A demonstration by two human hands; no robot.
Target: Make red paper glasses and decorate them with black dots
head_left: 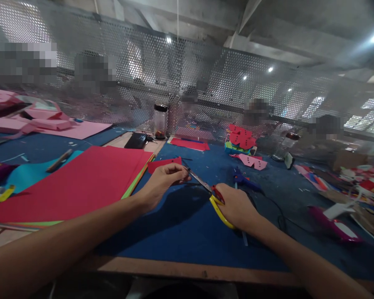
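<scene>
My right hand (237, 207) grips a pair of scissors (213, 198) with yellow and red handles, blades pointing up and left. My left hand (163, 180) pinches a piece of red paper (165, 163) near the blade tips. The scissor blades meet the paper's right edge beside my left fingers. Both hands hover over a dark blue sheet (187, 224) on the table.
A stack of red and green paper sheets (81, 182) lies at left. A blue glue gun (244, 180) sits just behind my right hand. Pink boxes (34, 118), a jar (160, 120), red cut-outs (241, 137) and a pink tool (333, 224) lie around. A perforated metal screen (187, 83) stands behind.
</scene>
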